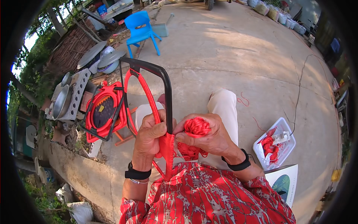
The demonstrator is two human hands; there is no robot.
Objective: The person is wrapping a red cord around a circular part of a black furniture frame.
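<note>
In front of my lap stands a black metal frame (167, 84) with rounded corners, part of it bound tightly in red cord. A red-wrapped curved bar (144, 87) runs inside it. My left hand (149, 136) is closed round the wrapped part, thumb pressed on it. Close beside it, my right hand (210, 132) grips a bundle of red cord (197, 127), with its thumb and fingertips near the frame's wrapped edge. More loose red cord (189, 151) hangs below the right hand, over my lap. The right fingertips are partly hidden behind the frame.
A white plastic basket (256, 147) with red cord stands on the concrete floor at right, next to a white box (292, 183). Similar red-wrapped frames (106, 112) are stacked at left. Farther off are a blue chair (138, 31) and metal basins (62, 100).
</note>
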